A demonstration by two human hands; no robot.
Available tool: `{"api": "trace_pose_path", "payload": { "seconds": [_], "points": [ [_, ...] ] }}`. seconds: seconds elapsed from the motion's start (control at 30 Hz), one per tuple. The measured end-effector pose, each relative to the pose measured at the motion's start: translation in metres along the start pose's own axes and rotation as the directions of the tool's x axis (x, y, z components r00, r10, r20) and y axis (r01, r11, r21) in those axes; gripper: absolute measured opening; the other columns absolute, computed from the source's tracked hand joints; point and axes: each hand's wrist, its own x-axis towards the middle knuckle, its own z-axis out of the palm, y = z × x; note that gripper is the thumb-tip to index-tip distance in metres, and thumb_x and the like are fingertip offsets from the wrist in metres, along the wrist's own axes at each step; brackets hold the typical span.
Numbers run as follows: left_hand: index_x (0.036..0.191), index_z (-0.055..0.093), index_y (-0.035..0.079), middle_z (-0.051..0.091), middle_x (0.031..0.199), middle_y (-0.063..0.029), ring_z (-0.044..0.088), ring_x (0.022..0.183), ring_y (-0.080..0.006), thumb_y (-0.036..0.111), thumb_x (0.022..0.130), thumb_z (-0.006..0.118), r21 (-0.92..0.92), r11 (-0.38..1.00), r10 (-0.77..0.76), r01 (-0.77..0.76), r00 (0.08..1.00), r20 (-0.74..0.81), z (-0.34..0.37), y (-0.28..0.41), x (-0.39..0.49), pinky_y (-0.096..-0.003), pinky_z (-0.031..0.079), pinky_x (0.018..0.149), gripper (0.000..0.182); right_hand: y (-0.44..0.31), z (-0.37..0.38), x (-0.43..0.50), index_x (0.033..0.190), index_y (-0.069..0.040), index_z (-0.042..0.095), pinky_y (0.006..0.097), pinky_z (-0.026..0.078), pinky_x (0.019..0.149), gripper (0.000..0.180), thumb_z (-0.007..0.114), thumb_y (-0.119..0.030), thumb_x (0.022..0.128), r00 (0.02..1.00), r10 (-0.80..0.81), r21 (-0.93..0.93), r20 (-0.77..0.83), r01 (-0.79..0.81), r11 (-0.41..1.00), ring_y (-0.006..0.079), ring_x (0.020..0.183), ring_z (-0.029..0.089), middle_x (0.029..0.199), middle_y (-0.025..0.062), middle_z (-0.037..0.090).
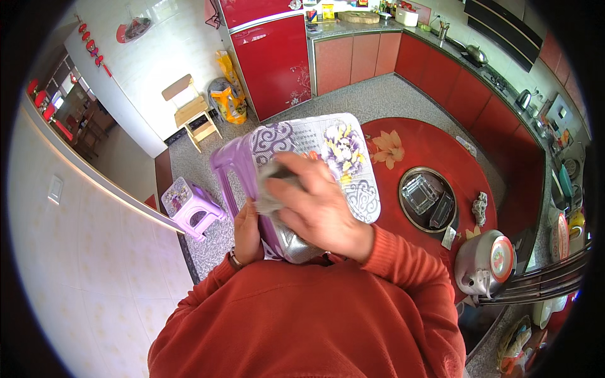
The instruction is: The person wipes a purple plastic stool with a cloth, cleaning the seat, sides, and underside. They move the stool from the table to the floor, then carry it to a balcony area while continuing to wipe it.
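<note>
A purple plastic stool [361, 141] with a flower-patterned seat is tilted in front of my chest. Near its lower left edge, my left hand [247, 231] grips the purple side of the stool. My right hand [316, 203], blurred, lies over the seat's left part and holds a grey cloth [270, 189] against the seat's edge. The cloth is partly hidden under my fingers. A second purple stool [198, 212] of like pattern stands upright on the floor to the left.
A round red table [416, 137] at the right bears a round tray [427, 229], a crumpled cloth [479, 208] and a large metal pot [472, 264]. A wooden folding chair [191, 111] and yellow bags [231, 104] stand by the red refrigerator [274, 66]. Red cabinets [449, 85] line the back.
</note>
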Motion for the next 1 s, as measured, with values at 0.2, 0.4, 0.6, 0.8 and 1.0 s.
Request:
{"api": "trace_pose_path", "payload": {
  "seconds": [0.2, 0.4, 0.6, 0.8, 1.0],
  "points": [
    [0.112, 0.058, 0.000, 0.065, 0.105, -0.0074, 0.061, 0.089, -0.0131, 0.031, 0.102, 0.037, -0.088, 0.996, -0.015, 0.015, 1.000, -0.004, -0.024, 0.015, 0.002, -0.0268, 0.050, 0.079, 0.038, 0.096, 0.034, 0.054, 0.101, -0.007, 0.063, 0.0392, 0.045, 0.085, 0.034, 0.056, 0.004, 0.069, 0.976, -0.015, -0.272, -0.216, -0.046, 0.961, 0.0318, 0.101, 0.054, 0.110, 0.0141, 0.059],
    [0.110, 0.059, 0.001, 0.065, 0.104, -0.0068, 0.062, 0.090, -0.0138, 0.031, 0.101, 0.040, -0.173, 0.982, 0.053, -0.078, 0.988, -0.143, -0.057, 0.027, 0.018, -0.0285, 0.049, 0.082, 0.036, 0.120, 0.071, 0.023, 0.107, -0.006, 0.062, 0.0446, 0.041, 0.089, 0.038, 0.054, 0.003, 0.071, 0.955, 0.017, -0.228, -0.296, -0.088, 0.970, 0.0352, 0.101, 0.054, 0.110, 0.0170, 0.060],
    [0.125, 0.049, 0.001, 0.057, 0.122, -0.0081, 0.054, 0.107, -0.0167, 0.032, 0.101, 0.040, -0.264, 0.951, 0.106, -0.160, 0.972, -0.208, -0.097, 0.052, 0.070, -0.0320, 0.043, 0.094, 0.041, 0.039, 0.147, 0.045, 0.112, -0.009, 0.061, 0.0432, 0.040, 0.094, 0.053, 0.058, 0.003, 0.061, 0.955, -0.203, 0.175, 0.215, 0.167, 0.970, 0.0313, 0.114, 0.050, 0.123, 0.0117, 0.053],
    [0.128, 0.046, 0.001, 0.055, 0.125, -0.0081, 0.053, 0.111, -0.0184, 0.035, 0.101, 0.039, -0.361, 0.905, 0.162, -0.225, 0.967, -0.196, -0.136, 0.079, 0.086, -0.0338, 0.041, 0.097, 0.044, 0.127, 0.156, 0.118, 0.117, -0.011, 0.062, 0.0414, 0.046, 0.092, 0.047, 0.056, -0.002, 0.071, 0.986, 0.155, 0.010, -0.059, -0.154, 0.988, 0.0307, 0.107, 0.056, 0.115, 0.0155, 0.059],
    [0.131, 0.043, 0.002, 0.053, 0.128, -0.0090, 0.052, 0.114, -0.0208, 0.037, 0.101, 0.035, -0.365, 0.905, 0.128, -0.219, 0.958, -0.257, -0.172, 0.086, 0.107, -0.0358, 0.039, 0.100, 0.047, 0.067, 0.228, 0.110, 0.110, -0.009, 0.062, 0.0426, 0.046, 0.093, 0.041, 0.061, -0.003, 0.069, 0.971, -0.182, 0.045, 0.154, 0.177, 0.983, 0.0311, 0.109, 0.056, 0.112, 0.0134, 0.059]
  ]
}}
